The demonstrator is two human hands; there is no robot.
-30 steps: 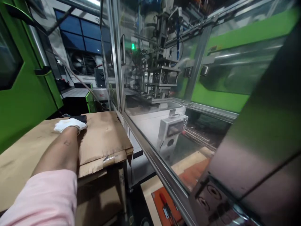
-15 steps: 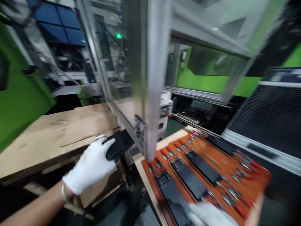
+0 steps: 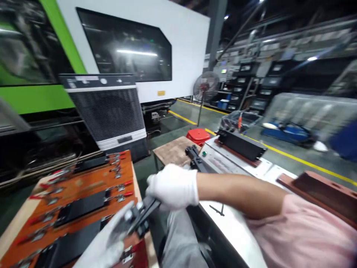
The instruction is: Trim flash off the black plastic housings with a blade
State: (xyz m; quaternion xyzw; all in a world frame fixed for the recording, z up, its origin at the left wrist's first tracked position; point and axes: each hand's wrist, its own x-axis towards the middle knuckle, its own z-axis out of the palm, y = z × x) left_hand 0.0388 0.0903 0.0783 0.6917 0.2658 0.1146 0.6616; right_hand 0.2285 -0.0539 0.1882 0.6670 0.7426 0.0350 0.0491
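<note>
Left hand (image 3: 107, 236): over the board's near end, fingers loosely bent, thumb apart; blur prevents telling whether it grips. Right hand (image 3: 173, 188): fingers curled tightly round the upper end of a black part (image 3: 145, 216), which slants down to the left hand at the board's right edge.

Change from 0.5 s ago: view swung right; left hand, then holding a black piece beside the cardboard-topped table, is now at the board (image 3: 126, 173); right hand, then low over the board, is now past its right edge.

Edges: clamped strips (image 3: 83, 206) fill much of the board. A narrow gap, partly taken by the wearer's legs (image 3: 181, 238), separates board from white bench (image 3: 214, 160). Beyond: small table (image 3: 173, 149), red stool (image 3: 198, 136), then open floor near the fan (image 3: 205, 87).
</note>
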